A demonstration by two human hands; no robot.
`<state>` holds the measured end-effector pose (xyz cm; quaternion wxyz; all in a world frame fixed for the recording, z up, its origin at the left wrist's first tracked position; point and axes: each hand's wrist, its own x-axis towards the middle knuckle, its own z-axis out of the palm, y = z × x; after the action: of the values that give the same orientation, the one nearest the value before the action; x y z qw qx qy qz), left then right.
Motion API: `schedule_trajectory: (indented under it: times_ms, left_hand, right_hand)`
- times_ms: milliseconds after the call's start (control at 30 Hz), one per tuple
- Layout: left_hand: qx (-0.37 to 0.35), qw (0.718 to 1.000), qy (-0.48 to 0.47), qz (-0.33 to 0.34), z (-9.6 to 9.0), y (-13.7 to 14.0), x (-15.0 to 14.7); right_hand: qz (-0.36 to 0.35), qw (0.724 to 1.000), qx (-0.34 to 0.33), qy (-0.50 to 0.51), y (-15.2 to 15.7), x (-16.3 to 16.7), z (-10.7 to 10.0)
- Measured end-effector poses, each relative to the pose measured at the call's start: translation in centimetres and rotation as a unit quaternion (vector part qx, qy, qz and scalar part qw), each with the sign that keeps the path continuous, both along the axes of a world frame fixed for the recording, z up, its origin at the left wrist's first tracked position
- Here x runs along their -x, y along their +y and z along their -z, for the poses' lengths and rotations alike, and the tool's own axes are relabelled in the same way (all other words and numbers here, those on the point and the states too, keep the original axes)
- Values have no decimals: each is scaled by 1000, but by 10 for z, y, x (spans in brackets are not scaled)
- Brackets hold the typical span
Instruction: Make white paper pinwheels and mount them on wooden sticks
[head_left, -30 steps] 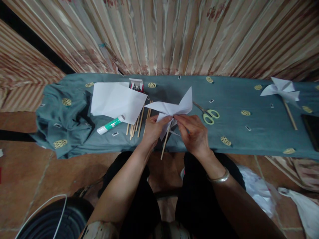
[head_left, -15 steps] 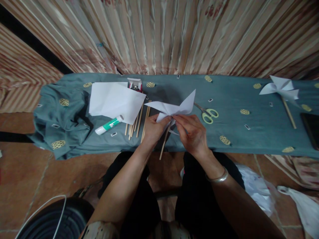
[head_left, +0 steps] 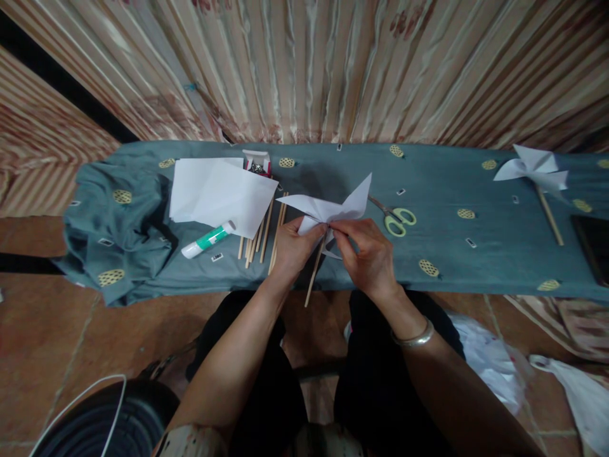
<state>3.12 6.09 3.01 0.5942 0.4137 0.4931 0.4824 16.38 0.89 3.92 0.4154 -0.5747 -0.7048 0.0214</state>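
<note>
A white paper pinwheel (head_left: 328, 208) is between my two hands above the near edge of the cloth-covered table. From under it a thin wooden stick (head_left: 313, 277) points down toward my lap. My left hand (head_left: 294, 244) is closed on the pinwheel, thumb near its centre. Fingers of my right hand (head_left: 366, 254) are pinched together at the centre, by the top of the stick; anything small between them is hidden. Green-handled scissors (head_left: 397, 220) lie just right of my right hand. Several wooden sticks (head_left: 259, 241) lie left of my left hand.
White paper sheets (head_left: 209, 190), a glue stick (head_left: 208, 239) and an open small box of metal pins (head_left: 257, 165) are on the left. Another paper pinwheel (head_left: 535, 168) on a stick lies at right, near a dark flat device (head_left: 592, 244). A curtain (head_left: 304, 76) hangs behind the table.
Both hands stay at the pinwheel's centre. The right hand's fingers have shifted very slightly; otherwise the scene looks the same.
</note>
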Motion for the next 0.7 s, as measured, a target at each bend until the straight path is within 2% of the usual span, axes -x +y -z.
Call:
schedule_trajectory:
  times_ms: [233, 500, 700]
  left_hand:
    - [-60, 997, 45, 15, 6, 1, 4]
    - [-13, 1000, 14, 7, 3, 4, 1]
    - [-6, 1000, -4, 17, -1, 4, 0]
  right_hand:
    - [-2, 1000, 1, 8, 1, 1, 1]
    - [7, 1000, 0, 13, 5, 2, 4]
    - [27, 991, 46, 120, 6, 1, 0]
